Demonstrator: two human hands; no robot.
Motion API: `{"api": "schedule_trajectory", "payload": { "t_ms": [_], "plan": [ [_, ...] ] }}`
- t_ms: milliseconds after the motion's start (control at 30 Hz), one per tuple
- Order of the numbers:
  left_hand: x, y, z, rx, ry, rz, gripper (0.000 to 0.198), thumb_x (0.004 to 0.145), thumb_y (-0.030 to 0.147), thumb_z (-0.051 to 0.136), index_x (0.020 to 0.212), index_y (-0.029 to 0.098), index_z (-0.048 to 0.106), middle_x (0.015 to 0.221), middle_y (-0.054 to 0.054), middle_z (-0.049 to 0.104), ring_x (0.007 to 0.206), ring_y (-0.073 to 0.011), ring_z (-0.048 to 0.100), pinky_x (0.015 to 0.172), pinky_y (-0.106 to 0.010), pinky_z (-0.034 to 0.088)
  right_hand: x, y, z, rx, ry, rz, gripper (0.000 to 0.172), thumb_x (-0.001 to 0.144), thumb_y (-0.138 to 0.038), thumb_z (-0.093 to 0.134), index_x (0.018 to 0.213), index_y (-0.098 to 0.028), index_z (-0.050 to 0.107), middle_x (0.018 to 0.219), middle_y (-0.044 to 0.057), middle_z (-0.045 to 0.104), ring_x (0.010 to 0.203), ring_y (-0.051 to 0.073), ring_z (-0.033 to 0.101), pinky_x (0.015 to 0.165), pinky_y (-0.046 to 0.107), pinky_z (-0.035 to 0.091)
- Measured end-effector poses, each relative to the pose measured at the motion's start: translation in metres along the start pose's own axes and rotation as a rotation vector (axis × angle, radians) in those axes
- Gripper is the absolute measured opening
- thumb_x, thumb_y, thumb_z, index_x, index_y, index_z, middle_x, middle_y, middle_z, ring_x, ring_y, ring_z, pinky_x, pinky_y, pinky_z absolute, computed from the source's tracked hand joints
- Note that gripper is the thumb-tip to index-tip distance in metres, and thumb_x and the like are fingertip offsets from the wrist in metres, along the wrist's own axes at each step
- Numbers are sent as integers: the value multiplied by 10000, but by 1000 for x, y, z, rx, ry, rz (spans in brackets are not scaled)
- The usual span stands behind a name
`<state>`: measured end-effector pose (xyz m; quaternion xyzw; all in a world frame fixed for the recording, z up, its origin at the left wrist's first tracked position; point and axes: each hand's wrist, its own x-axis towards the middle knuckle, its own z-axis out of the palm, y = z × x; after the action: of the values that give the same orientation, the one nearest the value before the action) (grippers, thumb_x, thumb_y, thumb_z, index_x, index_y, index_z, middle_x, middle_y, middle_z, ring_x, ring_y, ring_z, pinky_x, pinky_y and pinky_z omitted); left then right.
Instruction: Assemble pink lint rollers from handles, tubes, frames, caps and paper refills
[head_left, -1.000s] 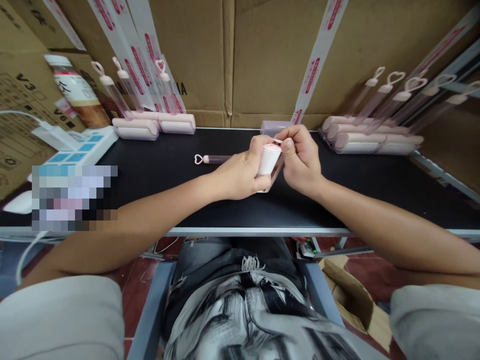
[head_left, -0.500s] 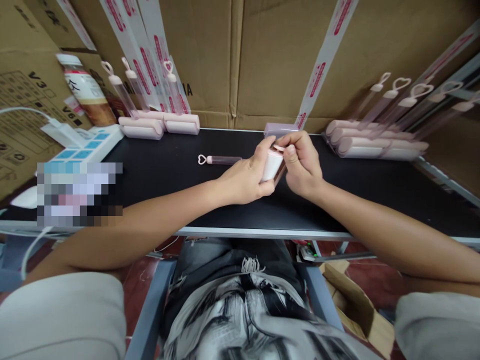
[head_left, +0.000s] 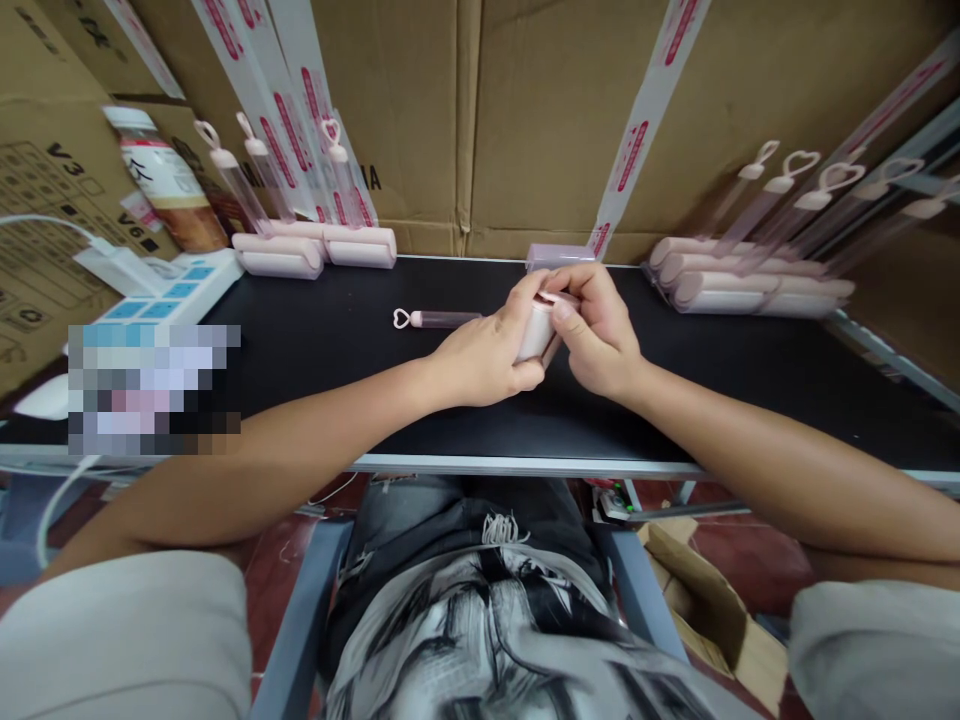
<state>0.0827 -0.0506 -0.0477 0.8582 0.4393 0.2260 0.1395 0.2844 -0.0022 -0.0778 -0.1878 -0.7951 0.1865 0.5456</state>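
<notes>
Within the grip, the left hand covers one side of the white roller and the right hand hides much of its upper end, so just what the fingertips press there cannot be told. Left of the grip, the inner end of the lying heart-topped tube is hidden behind the left hand. Just beyond the grip, fingers cover part of the purple case. Farther left, a pixelated patch conceals whatever lies there. Far right of the grip, the outermost upright tube is blurred and its heart cut by the edge
</notes>
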Motion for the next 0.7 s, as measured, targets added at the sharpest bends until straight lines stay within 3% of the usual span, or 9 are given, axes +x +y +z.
{"api": "schedule_trajectory", "payload": {
  "t_ms": [200, 333, 433, 567, 700],
  "plan": [
    [0, -8, 1, -88, 29, 20, 1048, 923, 305, 640, 1805, 161, 92, 1552, -278, 691, 1178, -383, 809, 1015, -568, 633, -1, 5, 0, 36, -57, -20, 405, 1058, -553, 742, 1334, -300, 587, 1255, 65, 693, 1101, 257, 702, 993, 449, 607],
    [12, -35, -5, -253, 204, 86, 1034, 900, 435, 706, 1775, 226, 196, 1573, -211, 655, 1305, -384, 738, 1081, -553, 615, 4, 18, -1, 165, 9, 73, 538, 1057, -725, 664, 1402, -333, 539, 1373, 98, 697, 1222, 285, 728, 1041, 485, 645],
    [22, -55, -22, -396, 351, 43, 943, 922, 619, 666, 1708, 246, 301, 1596, -165, 610, 1416, -380, 661, 1060, -499, 626, 6, 31, -6, 121, -35, 172, 583, 1067, -772, 618, 1450, -337, 554, 1419, 113, 714, 1254, 293, 746, 1059, 505, 659],
    [27, -67, -45, -679, 456, -109, 866, 926, 669, 616, 1651, 260, 374, 1516, -113, 653, 1356, -349, 666, 912, -473, 658, 4, 38, -6, -135, -372, 96, 627, 1115, -732, 557, 1498, -251, 684, 1584, 208, 687, 1538, 392, 614, 1298, 671, 485],
    [29, -72, -50, -595, 423, -141, 717, 985, 753, 524, 1529, 287, 524, 1423, -128, 710, 1285, -350, 730, 859, -493, 680, 2, 36, 6, -266, -703, 87, 839, 1125, -787, 455, 1696, -195, 618, 1880, 278, 348, 1750, 504, 321, 1367, 789, 304]
  ]
}}
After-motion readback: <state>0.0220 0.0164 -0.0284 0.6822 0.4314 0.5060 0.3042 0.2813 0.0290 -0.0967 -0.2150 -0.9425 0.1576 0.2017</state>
